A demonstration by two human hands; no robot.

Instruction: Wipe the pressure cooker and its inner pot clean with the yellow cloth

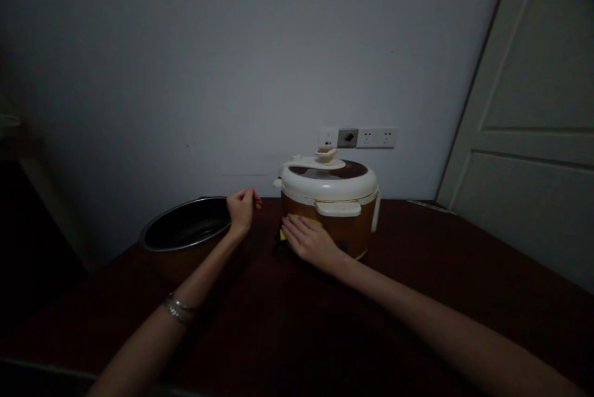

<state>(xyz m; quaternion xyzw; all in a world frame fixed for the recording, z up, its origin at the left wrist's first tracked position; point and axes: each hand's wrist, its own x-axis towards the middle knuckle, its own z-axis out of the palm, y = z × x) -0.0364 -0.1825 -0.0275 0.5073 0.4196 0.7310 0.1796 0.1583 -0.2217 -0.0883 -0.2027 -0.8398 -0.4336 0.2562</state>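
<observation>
A rice cooker (346, 202) with a cream lid and an orange-brown body stands on the dark red table (417, 298), near the wall. My right hand (309, 239) lies flat against its front left side, fingers together, pressing a yellow cloth or sponge (282, 234) that peeks out under the palm. My left hand (242, 206) hovers between the cooker and a metal inner pot (185, 227), fingers curled loosely in. Whether it holds anything is hidden. Bangles sit on my left wrist.
A strip of wall sockets (357, 137) is mounted just behind the cooker. A white door (533, 137) stands at the right. The room is dim, and dark furniture fills the left edge.
</observation>
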